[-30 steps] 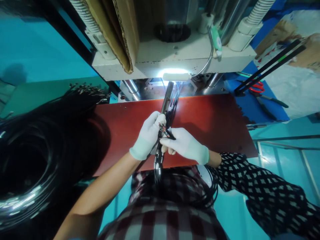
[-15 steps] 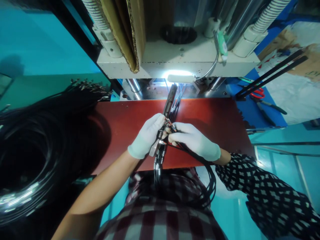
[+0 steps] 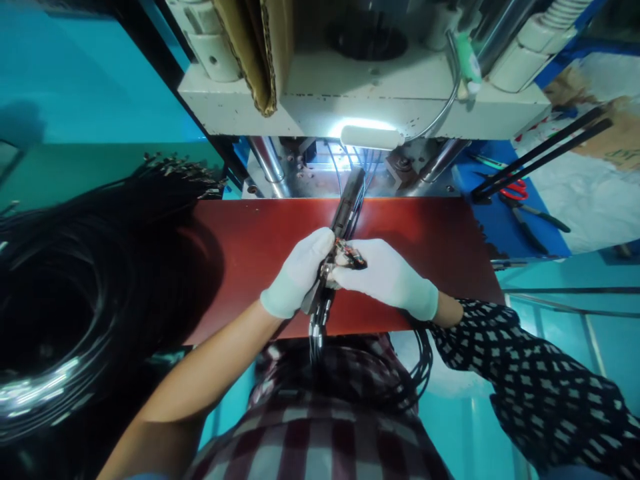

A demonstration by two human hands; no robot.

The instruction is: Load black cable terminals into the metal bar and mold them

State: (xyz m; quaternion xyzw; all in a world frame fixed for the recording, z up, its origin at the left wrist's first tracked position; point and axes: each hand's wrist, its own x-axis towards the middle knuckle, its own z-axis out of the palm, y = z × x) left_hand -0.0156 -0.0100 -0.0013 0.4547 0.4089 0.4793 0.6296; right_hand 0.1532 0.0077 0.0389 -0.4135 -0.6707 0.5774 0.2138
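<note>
The left hand [image 3: 303, 270] is clamped on a dark bar [image 3: 349, 199] above the red worktop [image 3: 425, 253]; the right hand [image 3: 390, 272] keeps a closed grip on wire ends [image 3: 353, 256], gathered beside it. Whether any are fixed into the bar cannot be told.

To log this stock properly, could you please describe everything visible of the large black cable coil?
The cable coil is a thick bundle of thin, glossy black, plastic-looking cables in wide loops at the left. Its ends, with small metallic-looking tips, fan out over the green surface. The left hand and right hand are clear of it.
</note>
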